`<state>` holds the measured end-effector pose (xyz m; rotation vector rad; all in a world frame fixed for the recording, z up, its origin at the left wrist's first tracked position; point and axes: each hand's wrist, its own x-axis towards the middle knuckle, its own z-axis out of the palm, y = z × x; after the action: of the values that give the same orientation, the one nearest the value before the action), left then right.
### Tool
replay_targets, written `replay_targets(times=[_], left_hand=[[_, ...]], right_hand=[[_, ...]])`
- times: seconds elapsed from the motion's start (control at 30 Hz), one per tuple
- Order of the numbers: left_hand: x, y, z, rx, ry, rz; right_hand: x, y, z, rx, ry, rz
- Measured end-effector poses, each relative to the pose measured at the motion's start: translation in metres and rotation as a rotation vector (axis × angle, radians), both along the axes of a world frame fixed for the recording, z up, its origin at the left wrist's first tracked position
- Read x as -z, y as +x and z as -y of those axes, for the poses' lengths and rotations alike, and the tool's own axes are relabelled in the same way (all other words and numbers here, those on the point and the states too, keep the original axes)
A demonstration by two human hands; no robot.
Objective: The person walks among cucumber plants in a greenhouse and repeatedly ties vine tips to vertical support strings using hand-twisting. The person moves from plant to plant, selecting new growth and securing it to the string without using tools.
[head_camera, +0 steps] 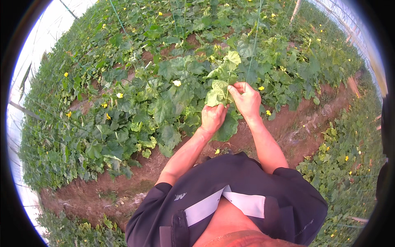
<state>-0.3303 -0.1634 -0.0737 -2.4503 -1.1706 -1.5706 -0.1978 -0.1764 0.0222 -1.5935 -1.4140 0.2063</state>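
Observation:
A leafy vine shoot (217, 92), with pale green leaves and a thin stem, stands upright between my hands. My left hand (213, 118) is closed around its lower part, just under a large pale leaf; the fingertips are partly hidden. Higher up and to the right, my right hand (247, 100) pinches the stem between thumb and fingers. A green string (255, 46) comes down from above and meets the foliage just behind my right hand. Below my hands hangs a broad dark green leaf (226, 128).
Dense vines (154, 105) with yellow flowers (119, 95) fill the bed ahead. A bare soil path (296, 129) runs between this bed and more vines (342, 160) at right. Other green strings (118, 17) hang overhead. A wooden pole (295, 11) stands at the back.

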Motion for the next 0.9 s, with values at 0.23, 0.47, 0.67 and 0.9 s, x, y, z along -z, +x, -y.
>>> replay_targets(times=[0.23,0.47,0.67,0.9], left_hand=[[0.002,-0.011,-0.004,-0.021,-0.056,-0.045],[0.000,-0.016,-0.003,-0.037,-0.270,-0.032],[-0.045,-0.047,0.007,-0.184,-0.438,0.393],[-0.086,-0.039,-0.036,-0.082,-0.189,0.502]], right_hand=[[0.012,-0.009,-0.010,-0.129,-0.030,-0.124],[0.027,-0.017,-0.025,-0.150,0.148,-0.239],[0.032,-0.023,-0.029,-0.093,0.291,-0.101],[0.034,-0.039,-0.027,-0.121,0.328,-0.084]])
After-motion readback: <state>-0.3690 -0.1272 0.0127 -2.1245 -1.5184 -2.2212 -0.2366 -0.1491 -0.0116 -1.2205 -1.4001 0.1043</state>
